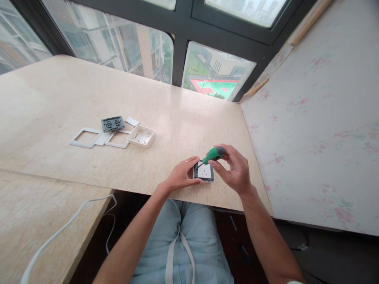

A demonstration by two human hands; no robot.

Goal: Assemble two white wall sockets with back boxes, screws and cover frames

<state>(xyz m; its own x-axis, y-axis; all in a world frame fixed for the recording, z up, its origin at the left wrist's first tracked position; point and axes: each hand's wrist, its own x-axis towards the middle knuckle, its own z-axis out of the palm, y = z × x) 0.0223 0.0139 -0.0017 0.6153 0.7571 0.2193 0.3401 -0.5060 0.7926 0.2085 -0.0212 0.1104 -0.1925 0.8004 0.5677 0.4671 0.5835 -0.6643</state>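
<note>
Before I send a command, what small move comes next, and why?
Perhaps gently turn the green screwdriver with the right hand: its tip appears to meet the left side of the socket panel, which the left hand steadies.

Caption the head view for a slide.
Left hand steadies a power socket on the countertop; right hand holds a green screwdriver angled down at it.

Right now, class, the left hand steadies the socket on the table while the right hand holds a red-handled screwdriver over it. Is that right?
Not quite: the screwdriver has a green and dark grey handle, not a red one, as the head view shows. The right hand does hold it over the socket, which the left hand steadies on the table.
</note>
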